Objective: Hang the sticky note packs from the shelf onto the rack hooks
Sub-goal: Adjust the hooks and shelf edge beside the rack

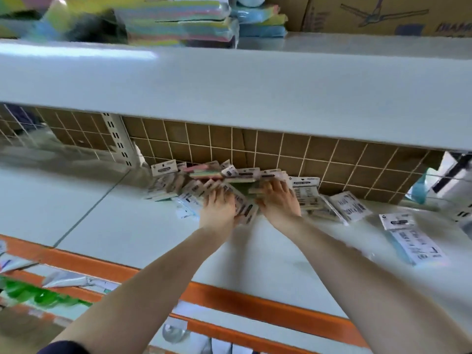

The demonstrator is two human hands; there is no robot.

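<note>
A loose heap of sticky note packs point(204, 175) lies at the back of the white shelf point(127, 226), against the wire grid wall. Both arms reach in. My left hand point(218, 209) lies palm down on packs at the front of the heap, fingers spread forward. My right hand point(279, 200) lies on the packs beside it, fingers stretched over the pile. Whether any finger curls under a pack is hidden. More packs point(350, 205) lie to the right, and one pack point(413, 238) lies apart near the right edge.
An upper white shelf point(229, 85) hangs low over the heap, with coloured pads point(178, 21) and a cardboard box point(383, 14) on top. An orange strip point(255, 305) edges the shelf front. Hanging goods show below at the left. No hooks are clearly in view.
</note>
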